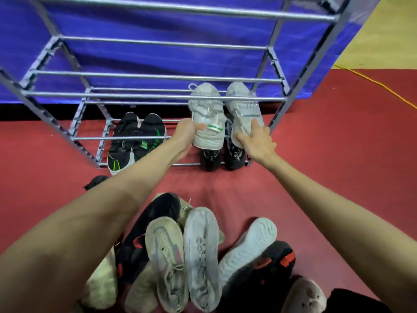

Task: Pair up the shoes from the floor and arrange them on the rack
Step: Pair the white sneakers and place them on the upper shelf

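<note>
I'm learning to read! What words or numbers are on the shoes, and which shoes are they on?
None can be read whole.
Black shoes on the bottom shelf: white letters on the tongues, too blurred.
Beige shoe in the pile: dark letters by its heel, too blurred.
White shoe in the left hand: a green and white tag, no clear letters.
White sole: a moulded pattern, unreadable.

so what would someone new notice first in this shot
Two outstretched bare arms lead to a pair of pale grey sneakers on the second tier of the grey metal tube rack; the left hand grips one heel, the right hand rests fingers on the other. Nearest the camera, a jumbled heap of unpaired shoes lies on the red floor.
</note>
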Demonstrator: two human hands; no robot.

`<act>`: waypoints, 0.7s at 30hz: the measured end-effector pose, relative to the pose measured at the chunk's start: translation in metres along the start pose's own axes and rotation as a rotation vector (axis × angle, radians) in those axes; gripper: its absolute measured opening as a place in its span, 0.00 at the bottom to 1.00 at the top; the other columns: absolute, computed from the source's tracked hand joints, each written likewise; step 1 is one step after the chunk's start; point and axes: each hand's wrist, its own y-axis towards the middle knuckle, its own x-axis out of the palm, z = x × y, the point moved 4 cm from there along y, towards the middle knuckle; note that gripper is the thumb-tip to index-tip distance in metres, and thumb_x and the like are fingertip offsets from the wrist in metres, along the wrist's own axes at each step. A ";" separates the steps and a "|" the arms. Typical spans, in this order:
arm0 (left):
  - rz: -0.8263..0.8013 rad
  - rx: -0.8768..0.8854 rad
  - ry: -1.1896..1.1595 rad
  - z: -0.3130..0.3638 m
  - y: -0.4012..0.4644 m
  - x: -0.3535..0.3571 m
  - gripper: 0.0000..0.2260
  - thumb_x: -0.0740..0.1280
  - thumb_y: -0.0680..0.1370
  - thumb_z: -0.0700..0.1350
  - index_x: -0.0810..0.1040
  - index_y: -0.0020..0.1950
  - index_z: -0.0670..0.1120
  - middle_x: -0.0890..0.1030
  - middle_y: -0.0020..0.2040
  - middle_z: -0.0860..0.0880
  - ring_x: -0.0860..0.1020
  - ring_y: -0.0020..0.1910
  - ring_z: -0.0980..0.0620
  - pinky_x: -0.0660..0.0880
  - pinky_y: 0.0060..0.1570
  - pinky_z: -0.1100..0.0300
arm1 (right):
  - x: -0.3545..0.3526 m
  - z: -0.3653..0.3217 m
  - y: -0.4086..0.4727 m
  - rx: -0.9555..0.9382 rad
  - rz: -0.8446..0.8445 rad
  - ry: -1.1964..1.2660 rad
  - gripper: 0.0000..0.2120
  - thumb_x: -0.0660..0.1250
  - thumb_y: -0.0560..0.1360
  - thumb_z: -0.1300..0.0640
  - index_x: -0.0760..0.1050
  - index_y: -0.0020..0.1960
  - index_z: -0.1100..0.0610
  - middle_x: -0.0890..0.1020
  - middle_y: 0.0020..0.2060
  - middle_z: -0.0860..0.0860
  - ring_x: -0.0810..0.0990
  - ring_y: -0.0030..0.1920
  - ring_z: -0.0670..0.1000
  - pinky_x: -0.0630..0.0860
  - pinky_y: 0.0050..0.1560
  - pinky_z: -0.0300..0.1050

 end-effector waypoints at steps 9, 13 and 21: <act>-0.049 0.061 0.059 0.000 0.051 0.012 0.13 0.63 0.76 0.31 0.74 0.61 0.32 0.81 0.47 0.43 0.80 0.50 0.44 0.76 0.59 0.50 | 0.007 0.010 0.043 -0.004 0.089 0.015 0.34 0.59 0.76 0.43 0.56 0.75 0.57 0.65 0.69 0.62 0.65 0.67 0.64 0.60 0.66 0.57; -0.039 0.012 0.040 -0.008 0.064 0.019 0.16 0.62 0.74 0.28 0.73 0.62 0.31 0.81 0.53 0.39 0.80 0.53 0.44 0.78 0.54 0.53 | 0.015 0.013 0.052 0.001 0.076 -0.013 0.35 0.58 0.77 0.41 0.53 0.77 0.57 0.63 0.70 0.62 0.66 0.67 0.65 0.58 0.67 0.57; 0.034 -0.022 0.012 -0.020 0.081 0.021 0.19 0.60 0.74 0.28 0.71 0.65 0.35 0.78 0.60 0.38 0.78 0.57 0.44 0.74 0.64 0.49 | 0.025 0.019 0.056 -0.027 0.100 -0.057 0.35 0.59 0.75 0.41 0.55 0.76 0.56 0.61 0.72 0.60 0.65 0.69 0.63 0.58 0.67 0.56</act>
